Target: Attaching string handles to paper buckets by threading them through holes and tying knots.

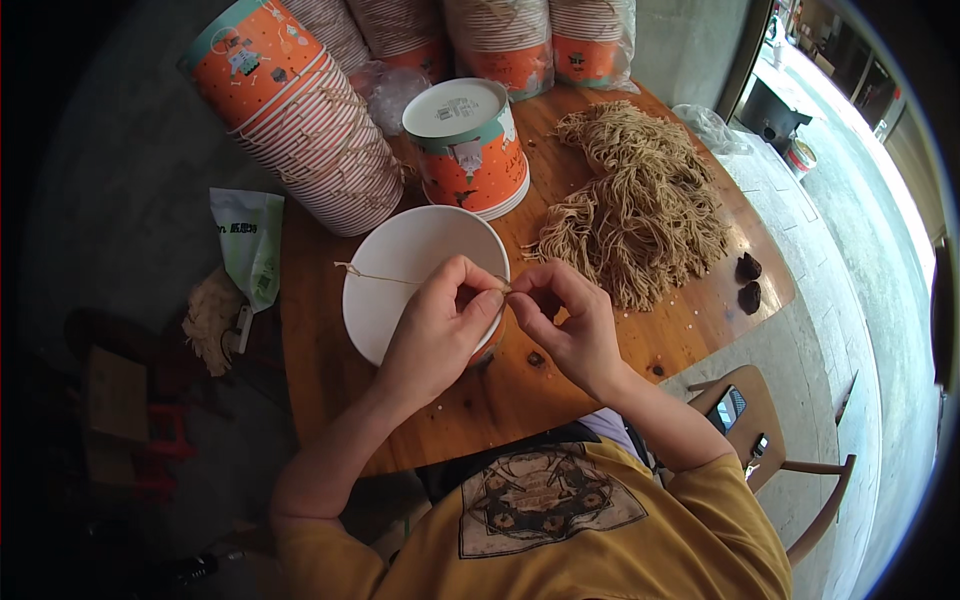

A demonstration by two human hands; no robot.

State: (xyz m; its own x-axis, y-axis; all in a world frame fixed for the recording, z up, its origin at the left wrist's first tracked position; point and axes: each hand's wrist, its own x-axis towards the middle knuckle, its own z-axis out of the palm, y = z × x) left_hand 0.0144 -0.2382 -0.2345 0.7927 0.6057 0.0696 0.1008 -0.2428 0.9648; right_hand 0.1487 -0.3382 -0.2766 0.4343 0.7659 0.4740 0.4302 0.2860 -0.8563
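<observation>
My left hand (445, 320) is closed in a pinch at the right rim of a white-lined paper bucket (425, 238), which stands tilted on the wooden table. Across the bucket's mouth runs a thin tan string (377, 276), its looped end sticking out to the left of my left hand. My right hand (572, 325) meets the left at the rim, thumb and forefinger pinched on the string there. The exact spot between the fingertips is too small to make out. To the right lies a heaped pile of the same tan strings (640, 200).
A leaning stack of orange buckets (300, 130) with strings rises at the left. Behind stands an upturned bucket (465, 160), with plastic-wrapped stacks (495, 60) farther back. Two dark lumps (749, 282) lie near the table's right edge. A chair (750, 420) holds a phone (728, 408).
</observation>
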